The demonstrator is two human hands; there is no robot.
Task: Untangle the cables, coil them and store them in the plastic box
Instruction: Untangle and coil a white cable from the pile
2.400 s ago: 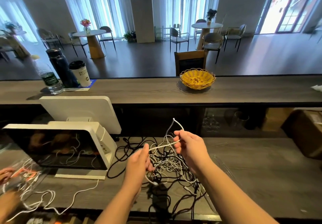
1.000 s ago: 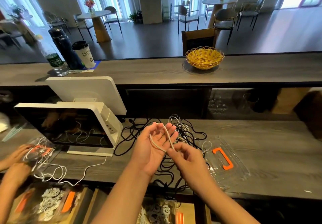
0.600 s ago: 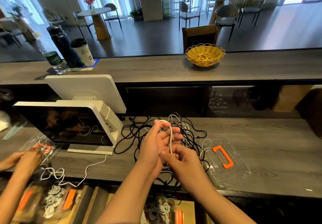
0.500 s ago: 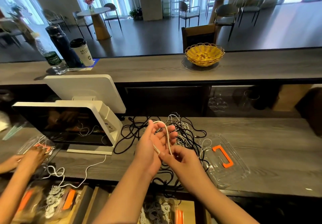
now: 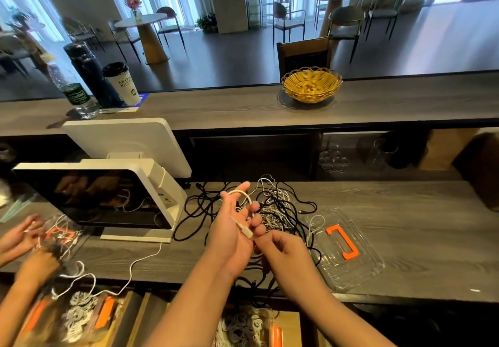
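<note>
One white cable [image 5: 241,209] loops over my left hand [image 5: 232,234] at centre frame, arching from thumb to fingers, its plug lying across the palm; the fingers curl loosely round it. My right hand [image 5: 283,249], just to the lower right, has its fingers curled, and I cannot tell whether they pinch anything. Behind both lies the tangled cable pile [image 5: 275,206]. Right of it sits a clear plastic lid [image 5: 359,271] with an orange handle [image 5: 343,241].

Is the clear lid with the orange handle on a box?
No, the lid lies flat on the counter, right of the cable pile.
</note>
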